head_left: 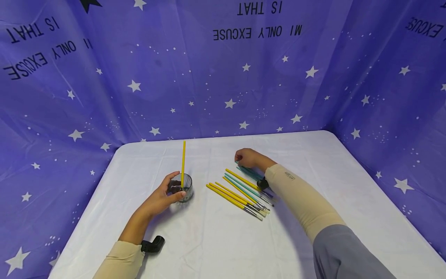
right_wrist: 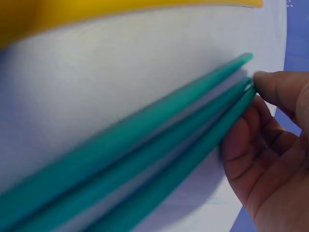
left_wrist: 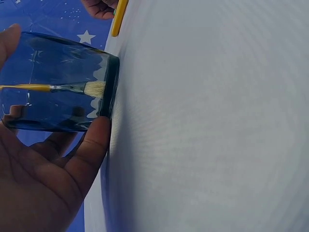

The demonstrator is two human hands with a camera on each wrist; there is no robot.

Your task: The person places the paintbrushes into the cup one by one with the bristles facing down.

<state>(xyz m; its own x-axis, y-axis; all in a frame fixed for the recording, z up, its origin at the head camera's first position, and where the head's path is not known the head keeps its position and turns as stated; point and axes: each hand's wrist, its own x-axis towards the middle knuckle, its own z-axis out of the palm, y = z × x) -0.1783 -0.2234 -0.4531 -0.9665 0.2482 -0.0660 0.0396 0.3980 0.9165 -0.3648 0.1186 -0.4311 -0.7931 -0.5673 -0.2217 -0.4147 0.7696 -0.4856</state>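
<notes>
My left hand (head_left: pixel 157 200) holds a clear drinking glass (head_left: pixel 188 181) at the table's left side, thumb on one side and fingers round the other. One yellow paintbrush (head_left: pixel 183 159) stands in the glass, its pale bristles (left_wrist: pixel 94 89) down at the base. At the back right, my right hand (head_left: pixel 248 158) pinches the handle end of a green paintbrush (right_wrist: pixel 186 159) between thumb and fingers. Two more green handles (right_wrist: pixel 140 118) lie alongside it. In the head view the right forearm hides the lower ends of these green brushes.
Several yellow paintbrushes (head_left: pixel 225 197) and thinner green ones (head_left: pixel 240 186) lie slanted in a row right of the table's middle, bristles toward the near right. White cloth covers the table (head_left: pixel 209 248). A purple star-printed curtain (head_left: pixel 223 77) surrounds its back and sides.
</notes>
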